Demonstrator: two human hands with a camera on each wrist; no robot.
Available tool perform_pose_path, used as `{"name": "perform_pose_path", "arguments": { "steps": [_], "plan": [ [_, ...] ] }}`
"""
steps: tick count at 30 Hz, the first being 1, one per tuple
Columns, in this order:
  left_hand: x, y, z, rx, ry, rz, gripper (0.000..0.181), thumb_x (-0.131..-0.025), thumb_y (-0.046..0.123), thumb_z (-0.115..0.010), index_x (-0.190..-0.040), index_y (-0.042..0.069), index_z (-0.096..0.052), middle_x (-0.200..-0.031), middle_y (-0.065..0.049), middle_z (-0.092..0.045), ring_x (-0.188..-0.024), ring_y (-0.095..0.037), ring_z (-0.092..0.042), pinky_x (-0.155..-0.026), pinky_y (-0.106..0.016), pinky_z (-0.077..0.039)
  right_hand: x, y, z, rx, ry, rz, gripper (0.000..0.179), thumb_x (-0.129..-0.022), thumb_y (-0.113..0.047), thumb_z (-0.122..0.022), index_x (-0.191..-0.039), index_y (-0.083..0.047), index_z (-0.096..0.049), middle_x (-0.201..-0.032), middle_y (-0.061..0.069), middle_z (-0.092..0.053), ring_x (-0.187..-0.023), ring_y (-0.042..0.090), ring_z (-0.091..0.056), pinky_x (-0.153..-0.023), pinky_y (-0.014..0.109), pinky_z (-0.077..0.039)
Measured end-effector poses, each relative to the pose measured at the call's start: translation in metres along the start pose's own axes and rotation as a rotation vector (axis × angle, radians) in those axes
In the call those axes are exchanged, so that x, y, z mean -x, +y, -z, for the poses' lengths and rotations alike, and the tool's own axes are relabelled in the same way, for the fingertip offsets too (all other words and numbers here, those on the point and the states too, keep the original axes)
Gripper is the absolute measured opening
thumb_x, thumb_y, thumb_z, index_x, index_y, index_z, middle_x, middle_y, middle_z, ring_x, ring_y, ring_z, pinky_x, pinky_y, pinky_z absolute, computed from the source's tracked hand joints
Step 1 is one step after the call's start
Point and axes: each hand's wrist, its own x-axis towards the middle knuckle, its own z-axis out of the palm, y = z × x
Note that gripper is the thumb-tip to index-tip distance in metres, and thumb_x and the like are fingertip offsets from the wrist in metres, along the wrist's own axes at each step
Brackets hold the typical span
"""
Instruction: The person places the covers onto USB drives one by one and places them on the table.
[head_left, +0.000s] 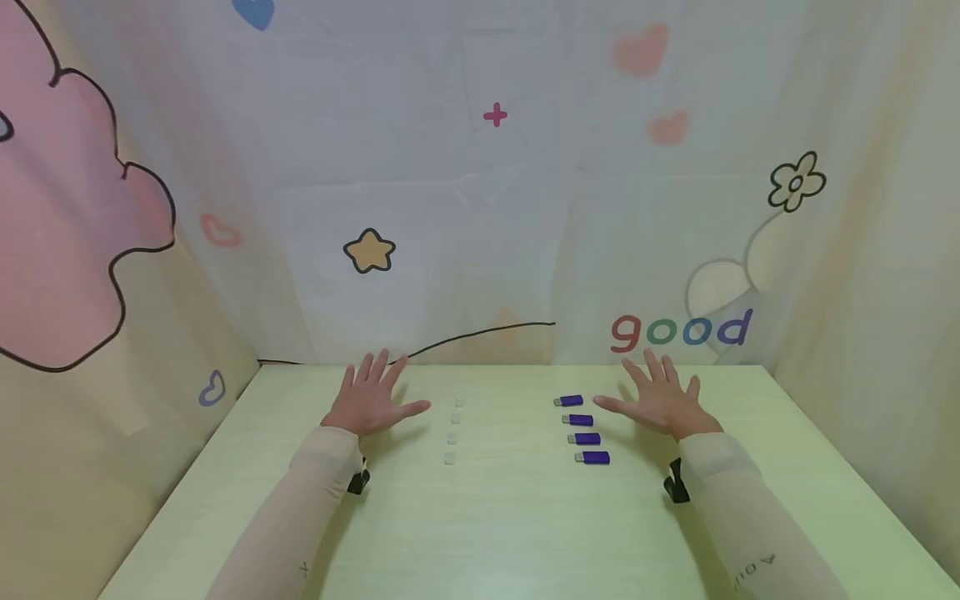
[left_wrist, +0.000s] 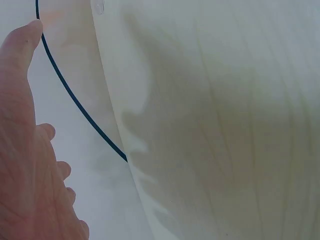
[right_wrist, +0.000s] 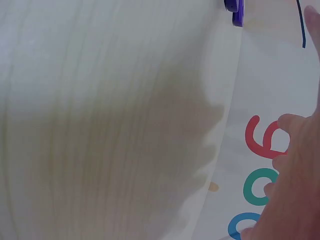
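Observation:
My left hand [head_left: 369, 402] is spread flat above the table's left side, fingers straight and thumb out toward the middle. Just right of it runs a column of several small clear caps [head_left: 452, 438], hard to make out against the pale wood. On the other side, my right hand [head_left: 660, 400] is spread the same way, holding nothing. Its thumb points at a column of several purple USB flash drives [head_left: 592, 457], whose metal plugs face left. In the right wrist view, two purple drive ends [right_wrist: 238, 15] show at the top edge. Both hands cast shadows on the tabletop.
The pale wooden table [head_left: 510, 533] ends at a printed curtain [head_left: 450, 275] with a star, hearts and the word "good". Curtain cloth also hangs on both sides. A black wrist strap [head_left: 677, 483] shows at the right sleeve, another [head_left: 360, 479] at the left.

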Motion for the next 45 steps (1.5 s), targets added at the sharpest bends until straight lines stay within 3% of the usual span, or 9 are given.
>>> {"name": "perform_pose_path", "arguments": {
  "steps": [13, 21, 31, 37, 45],
  "plan": [
    [0.0, -0.003, -0.005, 0.0, 0.032, -0.031, 0.097, -0.092, 0.077, -0.048, -0.164, 0.016, -0.024, -0.171, -0.021, -0.012, -0.158, -0.046, -0.009, -0.125, -0.066, -0.006, 0.001, 0.004, -0.005, 0.011, 0.029, 0.031, 0.113, -0.083, -0.087, -0.048, -0.164, -0.015, -0.02, -0.171, 0.025, 0.003, -0.154, 0.056, 0.003, -0.109, 0.085, 0.007],
    [0.003, 0.0, -0.002, -0.005, 0.024, -0.065, 0.097, -0.092, 0.076, -0.049, -0.164, 0.015, -0.025, -0.171, -0.021, -0.012, -0.158, -0.044, -0.01, -0.127, -0.062, -0.008, 0.004, -0.002, -0.004, 0.03, 0.054, 0.083, 0.112, -0.083, -0.085, -0.052, -0.163, -0.011, -0.024, -0.171, 0.023, -0.005, -0.155, 0.051, -0.002, -0.112, 0.084, -0.001],
    [0.006, 0.003, -0.001, -0.015, 0.065, -0.165, 0.097, -0.092, 0.074, -0.053, -0.162, 0.011, -0.03, -0.168, -0.019, -0.027, -0.157, -0.042, -0.02, -0.126, -0.059, -0.017, 0.006, -0.009, -0.001, 0.089, 0.082, 0.172, 0.107, -0.085, -0.078, -0.058, -0.159, -0.005, -0.033, -0.168, 0.024, -0.022, -0.154, 0.048, -0.017, -0.118, 0.075, -0.017],
    [0.009, 0.008, -0.001, -0.012, 0.081, -0.206, 0.097, -0.091, 0.072, -0.056, -0.159, 0.006, -0.035, -0.165, -0.019, -0.033, -0.156, -0.041, -0.024, -0.126, -0.056, -0.021, 0.009, -0.011, 0.0, 0.05, 0.074, 0.194, 0.109, -0.082, -0.079, -0.062, -0.157, -0.004, -0.036, -0.167, 0.024, -0.025, -0.152, 0.048, -0.023, -0.117, 0.071, -0.026],
    [0.011, 0.015, 0.0, -0.009, 0.036, -0.208, 0.098, -0.091, 0.071, -0.059, -0.159, 0.004, -0.034, -0.166, -0.016, -0.033, -0.155, -0.037, -0.028, -0.125, -0.051, -0.027, 0.011, -0.014, 0.001, -0.007, 0.046, 0.199, 0.112, -0.077, -0.081, -0.066, -0.156, -0.005, -0.04, -0.166, 0.021, -0.03, -0.151, 0.048, -0.029, -0.115, 0.07, -0.031]
  ]
}}
